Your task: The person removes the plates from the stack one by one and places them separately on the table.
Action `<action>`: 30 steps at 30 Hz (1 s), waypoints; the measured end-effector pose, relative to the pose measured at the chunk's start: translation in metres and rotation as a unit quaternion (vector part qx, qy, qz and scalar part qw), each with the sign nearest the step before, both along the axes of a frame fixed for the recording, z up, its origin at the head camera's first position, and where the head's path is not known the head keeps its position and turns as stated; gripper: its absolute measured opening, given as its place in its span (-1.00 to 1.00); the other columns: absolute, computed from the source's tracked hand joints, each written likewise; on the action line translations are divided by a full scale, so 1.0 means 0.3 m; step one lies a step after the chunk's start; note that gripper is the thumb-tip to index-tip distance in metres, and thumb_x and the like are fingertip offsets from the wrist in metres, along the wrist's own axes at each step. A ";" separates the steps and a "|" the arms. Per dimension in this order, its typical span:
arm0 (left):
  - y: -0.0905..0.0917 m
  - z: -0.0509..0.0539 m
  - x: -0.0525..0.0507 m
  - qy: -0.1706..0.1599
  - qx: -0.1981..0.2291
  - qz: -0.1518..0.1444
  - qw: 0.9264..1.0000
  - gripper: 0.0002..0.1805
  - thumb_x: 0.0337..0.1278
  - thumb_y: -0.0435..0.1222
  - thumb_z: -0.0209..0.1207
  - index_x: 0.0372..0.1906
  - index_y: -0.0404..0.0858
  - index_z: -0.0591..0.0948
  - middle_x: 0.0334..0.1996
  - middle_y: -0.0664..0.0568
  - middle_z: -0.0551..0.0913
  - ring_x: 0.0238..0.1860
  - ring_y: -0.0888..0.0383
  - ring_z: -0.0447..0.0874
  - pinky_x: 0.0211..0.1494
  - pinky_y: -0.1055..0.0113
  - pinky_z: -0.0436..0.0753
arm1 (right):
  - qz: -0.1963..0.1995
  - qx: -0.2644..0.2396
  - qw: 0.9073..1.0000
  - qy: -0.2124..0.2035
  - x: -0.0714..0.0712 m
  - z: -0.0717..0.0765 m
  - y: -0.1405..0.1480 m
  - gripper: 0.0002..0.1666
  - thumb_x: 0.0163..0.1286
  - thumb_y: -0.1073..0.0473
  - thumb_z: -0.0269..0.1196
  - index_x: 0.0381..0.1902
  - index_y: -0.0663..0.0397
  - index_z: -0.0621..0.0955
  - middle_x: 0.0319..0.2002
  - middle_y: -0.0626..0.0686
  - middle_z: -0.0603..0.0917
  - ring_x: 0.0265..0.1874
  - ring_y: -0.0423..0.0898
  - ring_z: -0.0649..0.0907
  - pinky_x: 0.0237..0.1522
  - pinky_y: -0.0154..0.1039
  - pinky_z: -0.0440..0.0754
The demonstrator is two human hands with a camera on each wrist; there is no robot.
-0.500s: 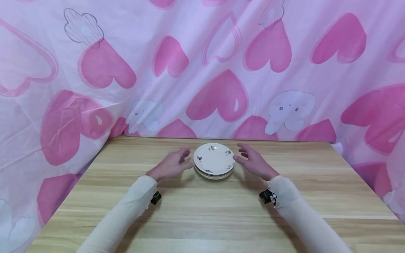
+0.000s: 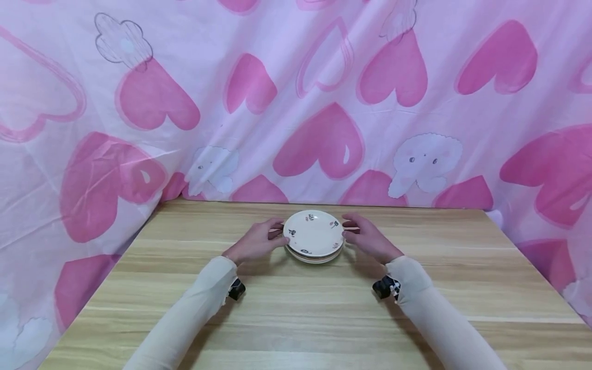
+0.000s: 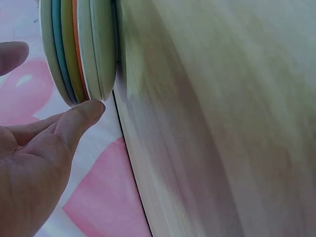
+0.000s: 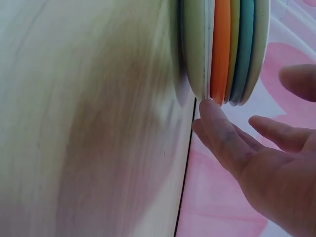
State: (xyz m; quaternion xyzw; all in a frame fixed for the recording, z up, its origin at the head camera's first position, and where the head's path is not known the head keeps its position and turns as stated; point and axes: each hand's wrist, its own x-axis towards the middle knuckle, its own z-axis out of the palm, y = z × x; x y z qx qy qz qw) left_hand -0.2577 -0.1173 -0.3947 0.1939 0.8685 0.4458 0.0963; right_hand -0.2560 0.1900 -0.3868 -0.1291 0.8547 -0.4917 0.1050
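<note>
A stack of several plates (image 2: 313,234) stands toward the back of the table; the top one is white with small dark and red pictures round its rim. My left hand (image 2: 256,240) is at the stack's left side, fingers fairly straight, a fingertip against the lower edges in the left wrist view, thumb apart. On the opposite side, the fingertips of my right hand (image 2: 371,241) reach the lower rims, its thumb also clear of them. From the side, the right wrist view shows an orange plate (image 4: 220,49) and a teal plate (image 4: 244,54) between pale ones.
The wooden table (image 2: 305,313) extends on all sides of the stack. Behind it hangs a pink curtain (image 2: 194,61) printed with hearts, which also comes down along the left and right sides. A black device (image 2: 237,289) is strapped at each wrist.
Both hands have moved inward toward the plates, closing the gaps at the left and right rims. The stack stays where it was.
</note>
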 end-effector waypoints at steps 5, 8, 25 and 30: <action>-0.001 0.004 0.001 -0.008 0.007 0.017 1.000 -0.32 0.34 -0.19 0.21 0.45 -0.36 0.31 0.38 -0.26 0.48 0.38 -0.13 0.51 0.44 0.08 0.51 | 0.011 -0.010 1.000 0.003 -0.007 -0.012 -0.010 -0.29 0.47 0.34 0.05 0.49 0.43 0.14 0.38 0.50 0.35 0.38 0.40 0.40 0.37 0.16 0.53; 0.000 0.001 -0.004 -0.009 0.010 0.028 1.000 -0.31 0.34 -0.20 0.21 0.45 -0.38 0.30 0.38 -0.25 0.48 0.38 -0.13 0.52 0.44 0.10 0.53 | 0.018 -0.013 1.000 0.014 -0.008 -0.018 -0.014 -0.32 0.45 0.36 0.06 0.46 0.45 0.19 0.35 0.49 0.39 0.36 0.39 0.44 0.36 0.16 0.54; 0.018 -0.007 -0.012 0.007 0.043 0.033 0.999 -0.42 0.29 -0.28 0.25 0.36 -0.38 0.43 0.29 -0.27 0.56 0.31 -0.14 0.58 0.37 0.16 0.59 | 0.023 -0.027 0.999 0.026 -0.025 -0.045 -0.018 -0.42 0.42 0.43 0.06 0.38 0.47 0.35 0.28 0.44 0.49 0.28 0.34 0.52 0.30 0.10 0.59; 0.015 -0.011 -0.010 0.017 0.037 0.033 0.999 -0.43 0.28 -0.27 0.26 0.35 -0.37 0.46 0.33 -0.25 0.54 0.30 -0.13 0.60 0.34 0.18 0.62 | 0.021 -0.020 0.999 0.034 -0.023 -0.047 -0.024 -0.42 0.40 0.44 0.05 0.37 0.48 0.35 0.26 0.46 0.49 0.27 0.36 0.52 0.28 0.06 0.61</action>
